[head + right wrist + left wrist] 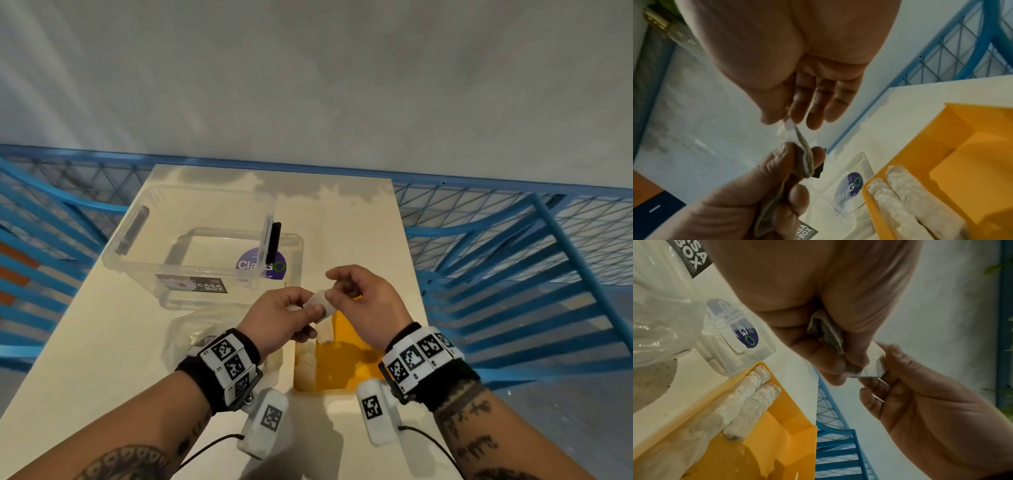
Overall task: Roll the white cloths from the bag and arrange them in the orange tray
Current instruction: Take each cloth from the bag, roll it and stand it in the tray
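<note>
Pinching white cloth [320, 303] between both hands above orange tray [346, 356]: left hand [281, 318] gripping it with curled fingers, right hand [363, 301] nipping top edge with thumb and fingertip. Two rolled cloths [748, 395] lying in tray, touching.

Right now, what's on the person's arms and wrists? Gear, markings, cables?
Both forearms are bare, no sleeves, with dark tattoos. Each wrist has a black band carrying white blocks printed with black square fiducial tags. A white camera pod with its own tag hangs under each wrist, and a thin black cable trails from each. The left hand and right hand are bare.
</note>
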